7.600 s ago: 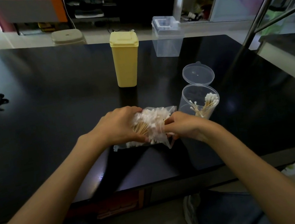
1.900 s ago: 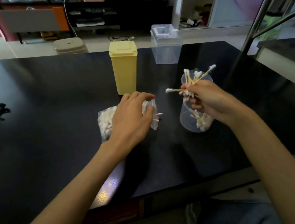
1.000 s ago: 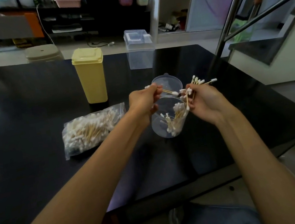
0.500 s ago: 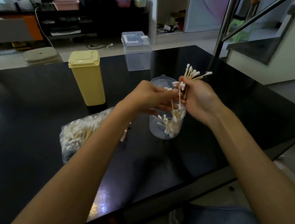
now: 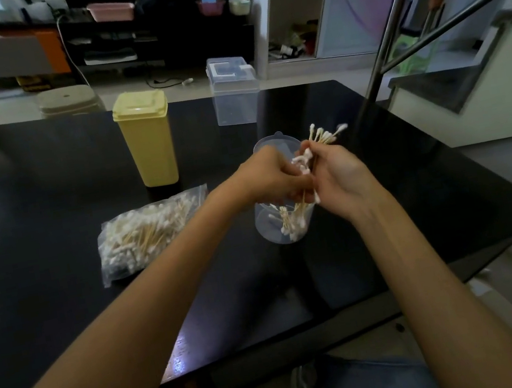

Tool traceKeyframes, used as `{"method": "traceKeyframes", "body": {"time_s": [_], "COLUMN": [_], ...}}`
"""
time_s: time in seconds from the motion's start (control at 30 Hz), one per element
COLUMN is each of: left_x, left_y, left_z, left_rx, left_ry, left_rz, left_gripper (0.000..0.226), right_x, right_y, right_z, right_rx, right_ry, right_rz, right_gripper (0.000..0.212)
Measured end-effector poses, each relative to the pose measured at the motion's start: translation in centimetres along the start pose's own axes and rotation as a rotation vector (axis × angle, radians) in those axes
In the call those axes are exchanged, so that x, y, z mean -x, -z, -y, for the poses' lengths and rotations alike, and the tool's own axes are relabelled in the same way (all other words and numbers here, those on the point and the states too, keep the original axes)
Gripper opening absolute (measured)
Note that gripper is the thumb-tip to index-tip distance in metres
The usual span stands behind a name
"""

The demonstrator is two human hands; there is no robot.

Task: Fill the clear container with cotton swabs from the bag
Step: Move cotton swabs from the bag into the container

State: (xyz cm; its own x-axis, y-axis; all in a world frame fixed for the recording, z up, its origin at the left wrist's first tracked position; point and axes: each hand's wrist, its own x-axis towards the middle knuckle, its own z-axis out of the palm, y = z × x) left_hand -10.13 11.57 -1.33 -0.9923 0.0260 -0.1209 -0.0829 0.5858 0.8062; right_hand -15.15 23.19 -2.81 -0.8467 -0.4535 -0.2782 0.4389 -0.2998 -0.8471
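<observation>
Bag [image 5: 149,233] flat on worktop [image 5: 28,198] at left, still v. full, so most of the job is left. Left hand [image 5: 267,180] fingers pinch swabs over clear container [image 5: 283,223], approx. a quarter full. Right hand [image 5: 334,174] fingers clamped on swab bundle [image 5: 323,138], not yet in.

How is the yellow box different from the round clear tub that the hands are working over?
The yellow box is opaque, tall and squarish, with its lid shut; the round clear tub is see-through and its hinged lid is flipped open. Nothing of the yellow box's contents shows, while the tub plainly holds cotton swabs. The box stands untouched farther back; the tub sits under the left hand and right hand. Both stand upright on the black table.
</observation>
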Motion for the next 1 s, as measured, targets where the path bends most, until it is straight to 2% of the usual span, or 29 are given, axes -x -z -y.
{"method": "traceKeyframes", "body": {"time_s": [0.07, 0.13, 0.23, 0.37, 0.47, 0.57, 0.77, 0.87, 1.0], "left_x": [0.5, 1.0, 1.2, 0.6, 0.1, -0.2, -1.1, -1.5, -1.8], "left_y": [0.5, 1.1, 1.9, 1.7, 1.2, 0.7, -0.1, -0.8, -0.9], "left_z": [0.1, 0.7, 1.7, 2.2, 1.8, 0.8, 1.3, 1.5, 1.3], "left_rx": [0.073, 0.131, 0.304, 0.457, 0.502, 0.44, 0.349, 0.27, 0.126], "left_ry": [0.022, 0.048, 0.114, 0.147, 0.123, 0.128, 0.056, 0.029, 0.026], "left_rz": [0.068, 0.076, -0.007, -0.105, -0.178, -0.226, -0.338, -0.395, -0.456], "left_gripper": [0.02, 0.021, 0.026, 0.029, 0.032, 0.029, 0.022, 0.024, 0.029], "right_x": [0.1, 0.1, 0.4, 1.0, 1.3, 1.7, 2.2, 1.7, 0.8], "right_y": [0.0, 0.0, 0.2, -0.2, -1.0, -1.5, -1.7, -1.8, -1.5], "right_z": [0.3, 0.6, 1.1, 0.9, 0.8, 1.0, 1.0, 0.6, -0.3], "right_rx": [-0.073, -0.023, 0.391, 0.753, 0.924, 0.927, 0.655, 0.716, 0.878], "right_ry": [0.015, 0.077, 0.166, 0.071, 0.108, 0.11, 0.023, 0.047, 0.175], "right_rz": [-0.021, -0.104, -0.267, -0.134, -0.12, -0.108, -0.092, -0.151, -0.19], "right_gripper": [0.023, 0.02, 0.017, 0.025, 0.027, 0.027, 0.023, 0.024, 0.029]}}
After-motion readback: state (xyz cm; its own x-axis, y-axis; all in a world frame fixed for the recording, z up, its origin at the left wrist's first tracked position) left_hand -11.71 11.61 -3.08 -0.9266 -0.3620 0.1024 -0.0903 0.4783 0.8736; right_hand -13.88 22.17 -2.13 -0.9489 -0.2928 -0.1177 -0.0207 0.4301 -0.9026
